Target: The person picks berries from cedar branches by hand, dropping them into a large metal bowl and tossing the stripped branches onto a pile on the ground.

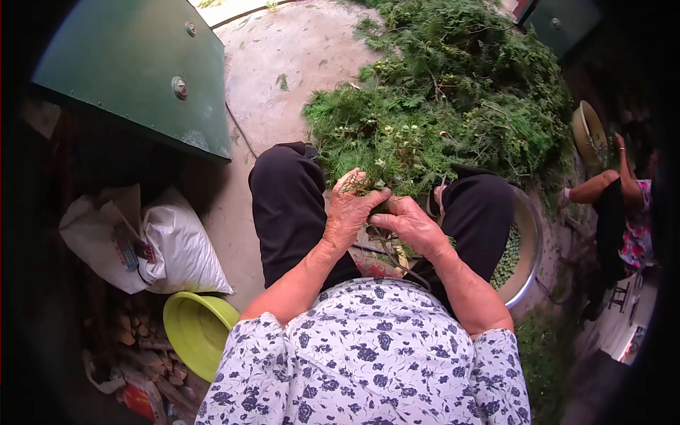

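Between my knees, my left hand (349, 211) is closed around a green conifer sprig (363, 185), whose leafy tips stick out above the fingers. My right hand (411, 225) is pinched close beside it, thumb and fingertips almost touching the left thumb. Whatever lies in the right fingertips is too small and covered to make out. Just beyond both hands rises a large heap of cut conifer branches (453, 99), with small pale green cones on the nearer twigs. A metal-rimmed basin (533, 265) beside my right knee holds many small green cones (506, 262).
To the left stand a green metal cabinet (142, 78), a white sack (180, 244) and a yellow-green basin (202, 333), with firewood (152, 361) below. At the right another person (627, 205) sits near a tan basin (588, 134).
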Demonstrator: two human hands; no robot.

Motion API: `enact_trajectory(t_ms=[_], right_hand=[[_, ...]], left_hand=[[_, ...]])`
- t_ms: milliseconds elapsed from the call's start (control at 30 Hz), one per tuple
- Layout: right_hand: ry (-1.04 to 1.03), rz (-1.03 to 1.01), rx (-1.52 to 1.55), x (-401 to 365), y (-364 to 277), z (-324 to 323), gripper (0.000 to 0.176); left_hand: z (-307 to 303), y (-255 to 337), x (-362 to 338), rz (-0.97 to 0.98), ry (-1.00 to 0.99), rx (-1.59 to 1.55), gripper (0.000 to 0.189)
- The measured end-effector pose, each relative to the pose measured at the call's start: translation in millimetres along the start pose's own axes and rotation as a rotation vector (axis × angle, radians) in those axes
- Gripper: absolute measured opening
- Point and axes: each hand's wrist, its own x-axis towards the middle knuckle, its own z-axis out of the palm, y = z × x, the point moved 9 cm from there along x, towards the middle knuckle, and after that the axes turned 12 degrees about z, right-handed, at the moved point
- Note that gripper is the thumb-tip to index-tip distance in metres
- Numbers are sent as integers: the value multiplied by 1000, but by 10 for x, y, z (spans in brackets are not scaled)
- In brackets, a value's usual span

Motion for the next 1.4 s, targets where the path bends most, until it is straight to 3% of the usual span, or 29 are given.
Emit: enact_trajectory(t_ms=[33, 67, 100, 167, 200, 233, 300, 333, 400, 567, 667, 733, 1000, 1067, 1133, 1267, 1333, 1400], right_hand=[[149, -56, -402, -66, -129, -47, 14], [297, -114, -805, -124, -255, -60, 13], [294, -113, -808, -136, -262, -41, 13], [678, -506, -563, -465, -605, -199, 13], [737, -550, -522, -533, -692, -218, 14], [713, -545, -487, -498, -700, -241, 17], [614, -630, -499, -386, -721, -203, 23], [617, -628, -500, -355, -714, -205, 23], [556, -521, -481, -212, -630, -187, 25], [512, -500, -510, -83, -513, -155, 23], [423, -362, -325, -1, -406, -218, 16], [277, -129, 21, 44, -259, -264, 10], [204, 18, 147, 96, 38, -419, 15], [17, 48, 611, 121, 106, -364, 21], [67, -14, 551, 78, -2, -405, 20], [111, -152, 616, -19, -239, -572, 19], [75, -208, 690, -24, -260, -667, 22], [112, -215, 651, -22, -212, -724, 22]], left_hand=[[-47, 356, 11, 381, 43, 351, 15], [-45, 503, 24, 541, 46, 568, 13], [-66, 524, 15, 538, 50, 567, 13], [-118, 137, 21, -82, 66, -32, 12], [-111, 236, 27, -53, 79, 35, 11], [-105, 172, 11, -59, 76, 34, 11], [-97, 271, 37, 212, 62, 290, 11], [-100, 260, 44, 212, 60, 286, 11], [-68, 483, 14, 475, 23, 662, 10], [-50, 421, 5, 460, -80, 674, 9], [-43, 372, -7, 440, -93, 604, 10], [-65, 377, -13, 441, -52, 558, 11], [95, 527, -35, 596, -133, 593, 21], [93, 486, -50, 611, -135, 623, 21], [-8, 308, -19, 401, -80, 469, 19], [3, 318, -14, 430, -52, 463, 22], [39, 363, -29, 537, -96, 566, 22], [26, 412, -17, 473, -75, 535, 23]])
